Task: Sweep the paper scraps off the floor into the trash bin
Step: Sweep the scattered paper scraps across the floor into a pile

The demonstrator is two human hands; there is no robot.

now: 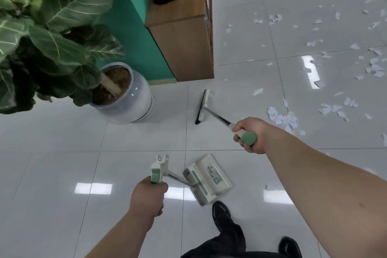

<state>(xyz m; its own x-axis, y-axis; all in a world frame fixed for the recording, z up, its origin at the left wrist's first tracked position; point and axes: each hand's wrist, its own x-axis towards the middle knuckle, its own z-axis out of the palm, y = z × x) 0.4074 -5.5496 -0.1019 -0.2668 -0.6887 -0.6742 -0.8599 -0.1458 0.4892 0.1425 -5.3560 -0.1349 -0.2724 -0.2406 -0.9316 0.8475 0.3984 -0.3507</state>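
The paper scraps (284, 118) are all over the glossy floor (62, 142) off to the right, with the nearest clump just past the right hand (249, 135). They look feather-light and flimsy, so I'd guess short gentle strokes or they'll just flutter off. The right hand is wrapped round the broom (202, 107) at its grip end, and the left hand (149, 195) is fisted round the dustpan (209, 178) handle.

White paper scraps (282, 118) are lying scattered over the glossy pale floor (62, 142) on the right, from near to far. The broom (202, 107), cream-headed with black bristles, is angling down to the floor left of them, the right hand (251, 134) gripping its green-capped handle. Nearer, the cream dustpan (207, 180) is tilting, the left hand (148, 197) gripping its handle.
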